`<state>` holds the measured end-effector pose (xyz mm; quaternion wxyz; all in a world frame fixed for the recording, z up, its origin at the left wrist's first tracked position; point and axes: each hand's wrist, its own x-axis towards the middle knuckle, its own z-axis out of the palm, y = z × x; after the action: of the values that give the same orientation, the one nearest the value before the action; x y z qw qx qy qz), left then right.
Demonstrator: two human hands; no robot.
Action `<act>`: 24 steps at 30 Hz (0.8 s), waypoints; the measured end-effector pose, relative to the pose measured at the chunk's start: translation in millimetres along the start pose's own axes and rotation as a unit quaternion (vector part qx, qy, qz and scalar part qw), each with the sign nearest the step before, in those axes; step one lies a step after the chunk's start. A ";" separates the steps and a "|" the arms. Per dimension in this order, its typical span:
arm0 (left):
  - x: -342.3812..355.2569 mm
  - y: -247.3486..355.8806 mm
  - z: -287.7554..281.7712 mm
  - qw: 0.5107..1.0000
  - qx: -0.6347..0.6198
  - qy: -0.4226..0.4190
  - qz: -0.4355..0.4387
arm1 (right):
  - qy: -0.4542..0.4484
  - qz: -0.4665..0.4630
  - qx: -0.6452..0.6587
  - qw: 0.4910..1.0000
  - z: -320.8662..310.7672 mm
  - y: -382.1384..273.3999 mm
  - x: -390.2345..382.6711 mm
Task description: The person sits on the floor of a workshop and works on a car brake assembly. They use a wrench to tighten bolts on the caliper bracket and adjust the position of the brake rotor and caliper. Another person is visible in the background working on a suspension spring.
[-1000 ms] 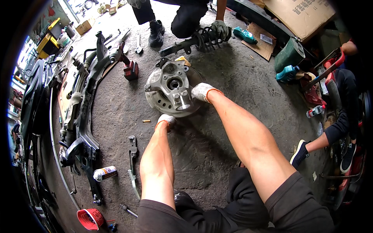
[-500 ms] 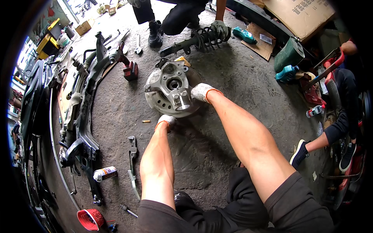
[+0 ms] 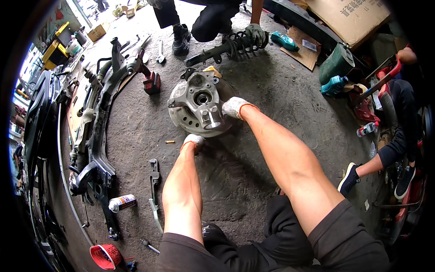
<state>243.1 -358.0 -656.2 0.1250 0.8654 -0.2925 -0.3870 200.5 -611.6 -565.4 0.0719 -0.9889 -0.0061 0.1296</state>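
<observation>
A grey metal wheel hub and knuckle assembly with its brake disc lies on the concrete floor in front of me. My left hand, in a white work glove, grips the near edge of the disc from below. My right hand, also gloved, holds the assembly's right side by the knuckle arm. Both forearms reach up from the lower edge of the picture.
Another person crouches at the top, a gloved hand on a coil-spring strut. A black subframe lies along the left, with a red impact driver, a spray can, a metal bracket and a red basket. A seated person's legs are at right.
</observation>
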 end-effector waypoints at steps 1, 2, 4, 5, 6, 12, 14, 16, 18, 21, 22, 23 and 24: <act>-2.0 -1.0 -1.2 1.000 0.000 0.003 -0.001 | 0.004 0.004 0.007 1.000 -0.6 -1.6 0.3; -3.2 -1.3 -1.8 1.000 -0.026 0.006 -0.002 | 0.005 0.006 0.013 1.000 -1.0 -2.4 0.4; -4.3 -2.9 -1.9 0.995 -0.094 0.001 -0.019 | 0.005 0.009 0.023 1.000 -3.4 -5.6 0.0; -4.8 -3.3 -1.5 0.990 -0.136 -0.004 -0.036 | 0.003 0.009 0.026 1.000 -4.7 -7.0 -0.2; -4.9 -3.1 -1.1 0.978 -0.194 -0.018 -0.070 | 0.001 0.008 0.029 1.000 -6.1 -8.9 0.0; -29.8 23.0 -16.6 0.952 -0.266 -0.062 -0.140 | -0.003 0.005 0.018 1.000 -5.0 -4.8 -2.0; -39.0 30.7 -23.3 0.953 -0.259 -0.072 -0.140 | -0.005 -0.006 0.002 1.000 -4.8 -4.1 -0.9; -46.1 34.7 -29.2 0.951 -0.260 -0.083 -0.144 | -0.010 -0.014 -0.020 1.000 -5.1 -6.2 0.8; -48.5 36.0 -30.4 0.947 -0.269 -0.093 -0.150 | -0.011 -0.019 -0.030 0.999 -5.1 -6.8 1.6; -48.2 34.8 -30.7 0.946 -0.267 -0.106 -0.152 | -0.011 -0.018 -0.031 0.999 -4.9 -7.0 1.7; -48.1 34.3 -30.7 0.946 -0.264 -0.111 -0.152 | -0.014 -0.016 -0.034 0.999 -4.9 -7.3 1.4; -48.3 34.5 -30.6 0.945 -0.267 -0.111 -0.153 | -0.015 -0.018 -0.039 0.999 -5.1 -7.6 1.1; -49.0 36.2 -31.0 0.944 -0.269 -0.111 -0.153 | -0.016 -0.018 -0.044 0.999 -5.3 -6.9 0.6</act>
<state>225.4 -357.7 -590.2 0.2589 0.7855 -0.0533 -0.5595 202.5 -605.5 -559.5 0.0307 -0.9886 -0.0309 0.1441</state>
